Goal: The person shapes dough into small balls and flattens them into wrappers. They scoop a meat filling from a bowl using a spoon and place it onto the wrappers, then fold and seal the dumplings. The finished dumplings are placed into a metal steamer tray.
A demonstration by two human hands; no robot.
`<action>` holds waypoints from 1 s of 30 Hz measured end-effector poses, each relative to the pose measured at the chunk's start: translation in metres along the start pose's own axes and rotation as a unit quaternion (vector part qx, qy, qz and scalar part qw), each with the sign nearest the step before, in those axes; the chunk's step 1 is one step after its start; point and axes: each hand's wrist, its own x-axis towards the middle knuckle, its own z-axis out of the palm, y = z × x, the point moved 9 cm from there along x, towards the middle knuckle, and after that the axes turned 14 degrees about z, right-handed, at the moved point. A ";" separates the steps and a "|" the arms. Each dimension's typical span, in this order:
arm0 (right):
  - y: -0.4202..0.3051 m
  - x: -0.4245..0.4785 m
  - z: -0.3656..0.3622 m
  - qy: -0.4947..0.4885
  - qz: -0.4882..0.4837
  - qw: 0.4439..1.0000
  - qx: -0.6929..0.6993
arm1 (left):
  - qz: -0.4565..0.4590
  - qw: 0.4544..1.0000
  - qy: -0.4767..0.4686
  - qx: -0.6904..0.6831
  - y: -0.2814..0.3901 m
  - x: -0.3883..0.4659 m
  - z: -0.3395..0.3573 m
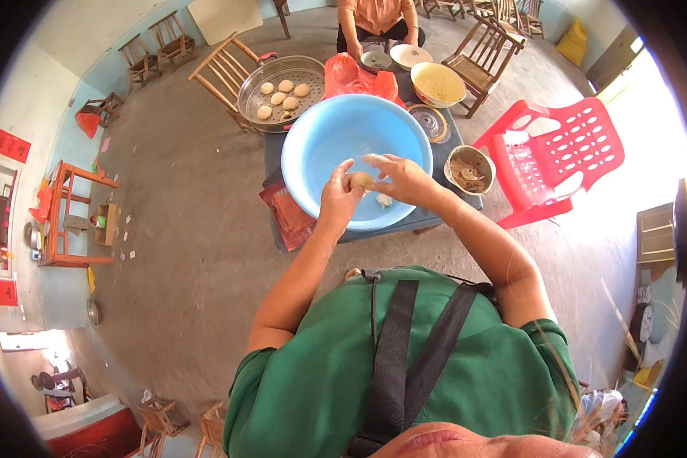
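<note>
Over a large light-blue plastic basin [358,131], my left hand [339,194] holds a round piece of dough [362,181] between thumb and fingers. My right hand [399,178] is at the dough's right side, fingers spread and curved; whether its thumb touches the dough is hard to tell. Flour or dough residue whitens the fingers of both hands. A small white lump [384,200] sits low in the basin, below my right hand. Right of the basin stands a bowl of brownish filling [469,170] with a spoon-like utensil in it.
A perforated steamer tray [250,94] with several dough balls is at the upper left. Red plastic bags [352,80], a yellowish enamel basin [438,85] and smaller bowls crowd the table's far side. Another person [376,23] sits opposite. A red plastic chair [555,154] stands on the right.
</note>
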 end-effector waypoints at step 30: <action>-0.002 -0.008 0.028 -0.071 0.005 0.996 0.052 | 0.132 0.932 -0.001 0.337 0.016 -0.008 -0.017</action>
